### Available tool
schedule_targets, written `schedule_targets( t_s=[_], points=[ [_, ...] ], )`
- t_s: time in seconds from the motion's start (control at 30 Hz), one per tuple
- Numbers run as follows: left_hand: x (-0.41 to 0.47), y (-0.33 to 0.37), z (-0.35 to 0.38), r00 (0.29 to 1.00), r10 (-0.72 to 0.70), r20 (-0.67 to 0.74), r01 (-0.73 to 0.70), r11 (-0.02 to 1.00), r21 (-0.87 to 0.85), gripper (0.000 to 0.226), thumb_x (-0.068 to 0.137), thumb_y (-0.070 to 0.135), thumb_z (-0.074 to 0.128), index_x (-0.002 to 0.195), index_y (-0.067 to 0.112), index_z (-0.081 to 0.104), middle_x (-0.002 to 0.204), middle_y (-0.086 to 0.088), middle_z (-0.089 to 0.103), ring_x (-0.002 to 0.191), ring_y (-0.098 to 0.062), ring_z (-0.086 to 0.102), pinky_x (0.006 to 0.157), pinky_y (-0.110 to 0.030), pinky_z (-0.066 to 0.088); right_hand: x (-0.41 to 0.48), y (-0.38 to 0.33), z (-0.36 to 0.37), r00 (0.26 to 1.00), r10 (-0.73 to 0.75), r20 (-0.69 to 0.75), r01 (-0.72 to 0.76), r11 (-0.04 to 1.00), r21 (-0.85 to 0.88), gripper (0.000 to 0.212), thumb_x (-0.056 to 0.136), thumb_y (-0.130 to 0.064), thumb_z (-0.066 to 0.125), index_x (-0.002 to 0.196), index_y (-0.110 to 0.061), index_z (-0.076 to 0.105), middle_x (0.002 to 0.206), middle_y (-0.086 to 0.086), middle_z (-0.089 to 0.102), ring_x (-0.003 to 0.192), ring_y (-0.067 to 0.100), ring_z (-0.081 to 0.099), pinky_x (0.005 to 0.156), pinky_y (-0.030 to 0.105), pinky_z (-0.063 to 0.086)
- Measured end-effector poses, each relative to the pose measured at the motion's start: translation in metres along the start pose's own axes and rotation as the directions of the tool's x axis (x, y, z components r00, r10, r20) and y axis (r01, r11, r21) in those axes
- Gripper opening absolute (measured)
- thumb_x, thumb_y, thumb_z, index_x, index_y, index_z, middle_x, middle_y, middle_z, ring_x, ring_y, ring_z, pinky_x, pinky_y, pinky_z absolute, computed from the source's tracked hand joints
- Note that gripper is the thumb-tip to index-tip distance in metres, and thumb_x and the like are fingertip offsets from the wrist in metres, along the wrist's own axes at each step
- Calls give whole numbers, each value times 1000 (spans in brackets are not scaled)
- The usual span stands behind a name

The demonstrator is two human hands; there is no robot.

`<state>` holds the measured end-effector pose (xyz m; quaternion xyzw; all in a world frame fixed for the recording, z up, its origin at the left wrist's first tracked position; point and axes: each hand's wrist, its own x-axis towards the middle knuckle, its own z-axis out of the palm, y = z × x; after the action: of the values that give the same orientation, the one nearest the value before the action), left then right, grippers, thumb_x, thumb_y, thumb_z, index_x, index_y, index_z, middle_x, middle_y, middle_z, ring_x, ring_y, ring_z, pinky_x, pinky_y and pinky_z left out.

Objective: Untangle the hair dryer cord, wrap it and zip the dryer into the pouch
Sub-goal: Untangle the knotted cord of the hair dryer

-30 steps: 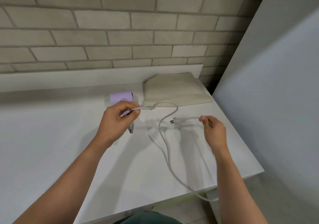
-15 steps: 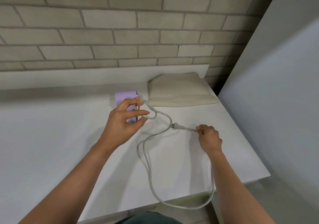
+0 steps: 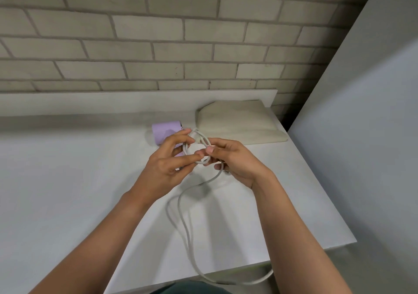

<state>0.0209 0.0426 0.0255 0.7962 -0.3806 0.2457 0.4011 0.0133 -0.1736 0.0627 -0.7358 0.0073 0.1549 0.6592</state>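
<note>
Both hands meet over the table (image 3: 67,180); left hand (image 3: 167,164) and right hand (image 3: 233,158) each pinch a small loop of the white cord (image 3: 181,214), fingers curled round it; the slack trails over the front edge; lilac hair dryer (image 3: 164,130) lies just behind the left fingers, beige pouch (image 3: 237,121) beside it by the brick wall (image 3: 158,33).

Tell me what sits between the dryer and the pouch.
Nothing visible on the counter. The dryer lies just left of the pouch; only the cord, gripped by the left hand and right hand, loops before that gap.
</note>
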Motion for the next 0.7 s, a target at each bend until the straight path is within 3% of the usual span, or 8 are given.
schedule_targets(
  t_s=[0.13, 0.2, 0.27, 0.33, 0.43, 0.53, 0.63, 0.7],
  points=[
    [-6, 0, -7, 996, -42, 81, 40, 999, 21, 28, 85, 12, 82, 113, 15, 79, 124, -11, 59, 127, -23, 59, 98, -30, 54, 1, 0, -3, 990, -61, -131, 57, 998, -30, 20, 100, -21, 68, 116, -10, 73, 102, 3, 81, 80, 13, 69, 76, 29, 44],
    [-4, 7, -12, 984, -172, 53, 175, 984, -45, 29, 88, 20, 79, 117, 21, 77, 119, -2, 61, 110, -15, 66, 92, -28, 56, 1, -1, -5, 985, -77, -154, 64, 994, -89, 16, 98, -21, 72, 109, -9, 72, 97, 3, 81, 76, 13, 70, 73, 30, 45],
    [7, 15, -17, 923, -385, 23, 383, 908, -169, 23, 94, 25, 73, 116, 27, 76, 113, 6, 65, 90, -13, 72, 83, -32, 60, -1, -5, -5, 987, -89, -136, 63, 981, -184, 13, 96, -20, 74, 105, -10, 70, 93, 1, 81, 73, 13, 71, 72, 33, 43],
    [22, 15, -20, 862, -506, 20, 502, 849, -164, 19, 96, 29, 70, 114, 28, 76, 105, 11, 69, 76, -11, 74, 78, -39, 62, -2, -7, -3, 989, -104, -104, 73, 962, -265, 13, 96, -20, 74, 102, -10, 68, 90, 1, 81, 71, 11, 70, 71, 33, 44],
    [42, 11, -26, 808, -554, 200, 576, 813, -78, 18, 98, 29, 66, 113, 27, 77, 97, 13, 71, 74, -6, 70, 74, -41, 63, -5, -12, 1, 989, -135, -61, 111, 948, -299, 14, 96, -20, 74, 98, -10, 65, 88, 1, 81, 72, 12, 72, 72, 33, 47],
    [54, 13, -34, 662, -598, 452, 710, 693, -123, 19, 102, 26, 62, 102, 24, 80, 79, 4, 72, 66, -10, 67, 66, -33, 63, -6, -14, 6, 983, -174, -63, 142, 928, -344, 14, 94, -18, 76, 93, -12, 64, 86, 1, 80, 75, 17, 75, 64, 28, 46],
    [57, 12, -40, 589, -614, 525, 774, 615, -150, 16, 101, 21, 63, 100, 22, 79, 85, -7, 73, 71, -19, 74, 65, -30, 61, -6, -15, 8, 970, -226, -87, 170, 890, -423, 11, 92, -17, 77, 90, -16, 66, 80, -3, 79, 75, 15, 75, 59, 20, 46],
    [59, 11, -42, 516, -629, 582, 818, 563, -117, 17, 100, 16, 63, 108, 23, 77, 85, -3, 73, 77, -22, 77, 66, -32, 61, -6, -13, 10, 962, -255, -102, 179, 863, -472, 11, 91, -16, 76, 86, -21, 67, 77, -6, 78, 73, 13, 74, 65, 26, 53]
  ],
)
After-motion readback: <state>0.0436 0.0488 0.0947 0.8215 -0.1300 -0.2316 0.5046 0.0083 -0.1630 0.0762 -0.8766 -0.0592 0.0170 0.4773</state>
